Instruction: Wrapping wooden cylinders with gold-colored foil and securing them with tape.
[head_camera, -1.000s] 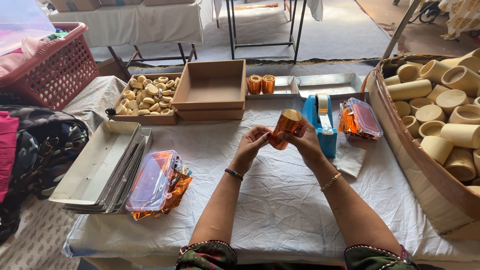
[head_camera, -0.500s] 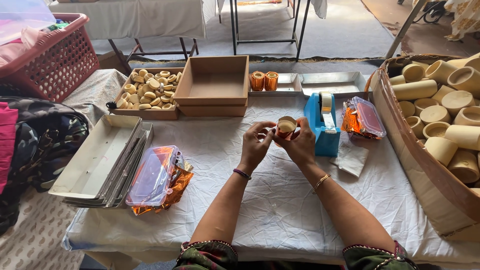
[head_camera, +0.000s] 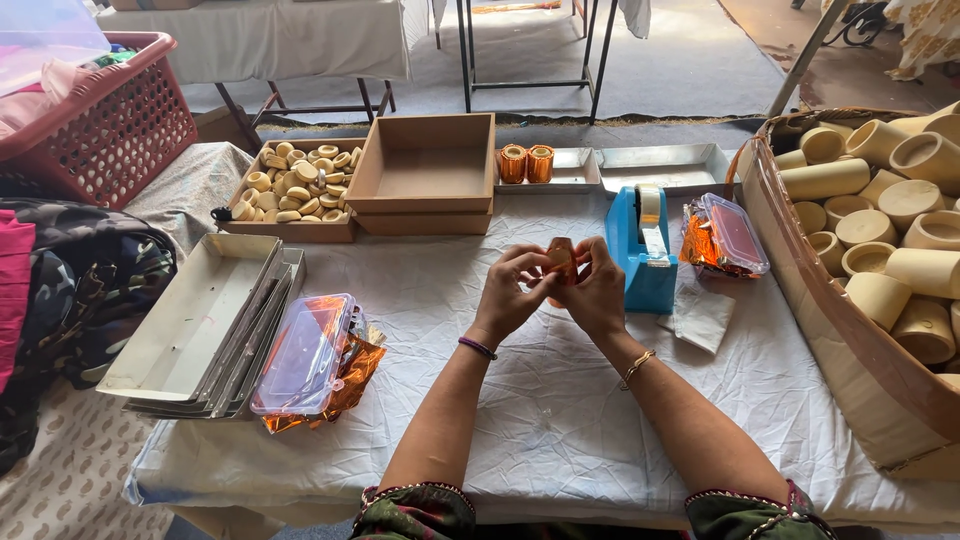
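White-clothed table (head_camera: 560, 420): both hands' grip hides orange-foiled, seemingly cylindrical piece (head_camera: 561, 256).

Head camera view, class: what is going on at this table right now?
A person's left hand and right hand together hold a small cylinder wrapped in orange foil above the white-covered table. A blue tape dispenser stands just to the right. Two foil-wrapped cylinders sit in a metal tray behind, beside an empty cardboard box and a box of plain rings.

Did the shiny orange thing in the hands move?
Yes. The orange foil piece dropped lower, from level with the blue tape dispenser's top to its middle, between both hands.
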